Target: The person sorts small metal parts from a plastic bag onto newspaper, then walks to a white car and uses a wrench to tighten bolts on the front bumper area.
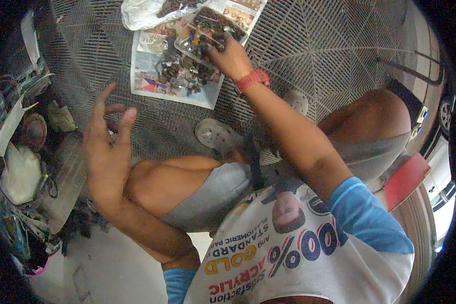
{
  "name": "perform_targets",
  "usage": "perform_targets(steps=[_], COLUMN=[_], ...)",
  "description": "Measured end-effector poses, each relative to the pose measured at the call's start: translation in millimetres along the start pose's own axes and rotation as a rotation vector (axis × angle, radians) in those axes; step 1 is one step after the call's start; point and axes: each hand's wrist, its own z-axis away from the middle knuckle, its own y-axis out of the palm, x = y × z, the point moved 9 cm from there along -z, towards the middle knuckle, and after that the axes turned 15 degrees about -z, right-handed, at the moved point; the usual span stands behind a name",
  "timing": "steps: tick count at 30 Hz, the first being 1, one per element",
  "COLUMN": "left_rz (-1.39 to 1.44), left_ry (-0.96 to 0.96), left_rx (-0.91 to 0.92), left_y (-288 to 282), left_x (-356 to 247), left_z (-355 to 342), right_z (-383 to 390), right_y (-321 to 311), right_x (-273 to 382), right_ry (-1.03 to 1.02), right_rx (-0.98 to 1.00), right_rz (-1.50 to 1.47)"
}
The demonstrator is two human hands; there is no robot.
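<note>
My right hand (231,57), with a red watch (253,80) on its wrist, reaches into a clear plastic tray (187,50) of small, mostly dark parts. Its fingers bend down among them; what they grip is hidden. Under the tray lies a newspaper sheet (142,66), and a loose pile of small dark and metallic parts (190,73) is spread on it, nearer to me. My left hand (109,152) hovers above my left knee, left of the newspaper. Its fingers are apart, the index finger stretched out, and nothing shows in them.
A whitish plastic bag (137,14) with dark contents lies at the newspaper's far edge. Grooved matting (309,45) covers the floor. Mixed clutter, with a pale container (21,175), is heaped at the left. A red flat panel (406,181) stands right of my knee.
</note>
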Motion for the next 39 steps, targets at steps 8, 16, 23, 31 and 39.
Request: perform_targets(steps=[8, 16, 23, 31, 39], left_rz=[-0.010, -0.019, 0.040, 0.065, 0.040], left_ry=[0.011, 0.005, 0.044, 0.023, 0.025], left_rx=[-0.018, -0.020, -0.085, -0.043, -0.025], left_y=[2, -2, -4, -6, -6], left_x=[7, 5, 6, 9, 10], left_z=[-2, 2, 9, 12, 11], right_z=[1, -17, -65, -87, -100], right_y=[-1, -15, 41, 89, 91], right_x=[10, 77, 115, 74, 97], right_ry=[-0.032, -0.400, -0.754, -0.706, -0.901], right_rx=[0.010, -0.088, 0.064, 0.291, 0.154], right_rz=[-0.026, -0.101, 0.592, 0.919, 0.816])
